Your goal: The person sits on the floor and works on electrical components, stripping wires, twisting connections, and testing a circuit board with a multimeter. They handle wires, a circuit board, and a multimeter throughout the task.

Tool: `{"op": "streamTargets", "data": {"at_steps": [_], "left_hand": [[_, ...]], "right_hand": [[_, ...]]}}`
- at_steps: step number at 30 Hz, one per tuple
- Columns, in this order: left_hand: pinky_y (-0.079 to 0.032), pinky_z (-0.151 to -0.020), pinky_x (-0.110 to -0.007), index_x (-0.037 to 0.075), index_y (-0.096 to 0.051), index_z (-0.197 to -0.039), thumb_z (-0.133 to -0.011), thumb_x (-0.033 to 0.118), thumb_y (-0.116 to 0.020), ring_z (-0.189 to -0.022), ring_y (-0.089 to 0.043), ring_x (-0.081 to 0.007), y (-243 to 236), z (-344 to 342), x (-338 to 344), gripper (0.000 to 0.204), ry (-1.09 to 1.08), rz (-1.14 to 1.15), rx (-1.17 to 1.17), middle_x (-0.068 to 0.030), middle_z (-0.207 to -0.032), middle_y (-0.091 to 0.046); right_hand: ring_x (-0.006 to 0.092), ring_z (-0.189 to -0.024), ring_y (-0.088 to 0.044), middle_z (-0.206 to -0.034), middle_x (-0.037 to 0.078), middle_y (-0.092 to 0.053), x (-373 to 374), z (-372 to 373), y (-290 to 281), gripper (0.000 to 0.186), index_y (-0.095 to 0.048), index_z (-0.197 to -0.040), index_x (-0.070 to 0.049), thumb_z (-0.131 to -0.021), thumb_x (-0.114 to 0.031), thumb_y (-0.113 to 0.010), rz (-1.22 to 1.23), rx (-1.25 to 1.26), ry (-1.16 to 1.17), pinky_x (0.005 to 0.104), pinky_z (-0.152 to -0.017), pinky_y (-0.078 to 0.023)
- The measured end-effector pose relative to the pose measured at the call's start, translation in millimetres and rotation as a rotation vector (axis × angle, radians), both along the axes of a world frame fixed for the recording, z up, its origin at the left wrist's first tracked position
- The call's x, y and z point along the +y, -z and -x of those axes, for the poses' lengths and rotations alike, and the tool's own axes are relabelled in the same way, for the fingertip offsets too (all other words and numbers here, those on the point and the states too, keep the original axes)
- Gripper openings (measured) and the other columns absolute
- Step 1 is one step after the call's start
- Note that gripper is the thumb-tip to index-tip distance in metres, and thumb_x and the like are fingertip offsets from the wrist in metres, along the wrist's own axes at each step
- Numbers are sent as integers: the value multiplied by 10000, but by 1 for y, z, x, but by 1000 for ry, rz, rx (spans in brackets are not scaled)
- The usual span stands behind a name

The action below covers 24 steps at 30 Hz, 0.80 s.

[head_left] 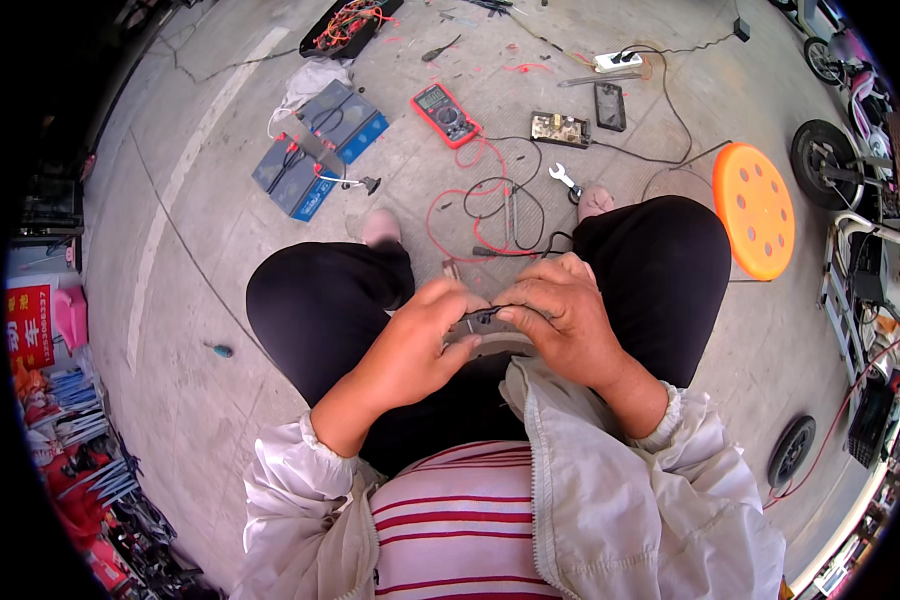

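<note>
A dark part [484,319] is held above the lap, on the near side of the red multimeter [445,115]. The left hand [422,335] and right hand [567,312] are both clamped on it (the far fingertips are partly hidden). Steady, even thumb pressure without twisting would probably serve best. Right of the multimeter lies an exposed circuit board [558,129]; farther right, an orange stool [754,212].
</note>
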<state>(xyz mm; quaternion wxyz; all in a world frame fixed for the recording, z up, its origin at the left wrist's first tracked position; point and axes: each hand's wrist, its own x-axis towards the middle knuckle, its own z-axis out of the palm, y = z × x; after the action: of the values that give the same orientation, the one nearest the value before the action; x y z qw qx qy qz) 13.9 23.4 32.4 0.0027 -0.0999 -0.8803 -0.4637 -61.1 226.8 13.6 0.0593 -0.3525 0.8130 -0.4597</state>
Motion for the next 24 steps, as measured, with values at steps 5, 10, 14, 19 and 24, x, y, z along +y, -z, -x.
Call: {"op": "streamTargets", "data": {"at_steps": [5,10,14,19,24], "left_hand": [[-494,-646,-324,38,-689,-1032,-796,19,-736,-746,-629,-258,9,-6,5,241,-82,191,148,-112,-882,-623],[-429,-548,-267,3,-703,-1004,-883,87,-702,-635,-568,-154,17,-8,2,147,-164,-195,-244,-76,-779,-646],[-379,-514,-228,-19,-697,-1032,-952,153,-648,-584,-490,-77,17,0,-8,196,-340,-693,-930,-29,-757,-634],[-418,-543,-218,-9,-680,-1131,-996,199,-592,-655,-516,-67,13,-2,1,263,-380,-572,-513,-18,-846,-636],[-510,-632,-323,24,-693,-1113,-832,30,-723,-728,-623,-232,7,-4,6,282,-114,197,252,-101,-855,-636]], "right_hand": [[223,-822,-509,-862,6,-636,0,-2,4,118,-728,-907,-137,-793,-142,-756,-28,-114,-29,355,-808,-376],[214,-832,-517,-876,-18,-636,-3,-6,-1,127,-729,-900,-147,-775,-148,-753,-77,160,-30,367,-807,-384],[222,-857,-531,-905,-28,-644,-5,-16,0,141,-733,-916,-161,-777,-173,-752,-97,447,-17,387,-818,-389],[231,-846,-535,-887,-4,-645,-1,-5,-1,133,-728,-903,-142,-777,-166,-760,-19,133,29,379,-805,-388],[224,-812,-529,-847,26,-640,0,-1,-2,134,-737,-901,-115,-777,-149,-776,17,-13,28,361,-783,-380]]}}
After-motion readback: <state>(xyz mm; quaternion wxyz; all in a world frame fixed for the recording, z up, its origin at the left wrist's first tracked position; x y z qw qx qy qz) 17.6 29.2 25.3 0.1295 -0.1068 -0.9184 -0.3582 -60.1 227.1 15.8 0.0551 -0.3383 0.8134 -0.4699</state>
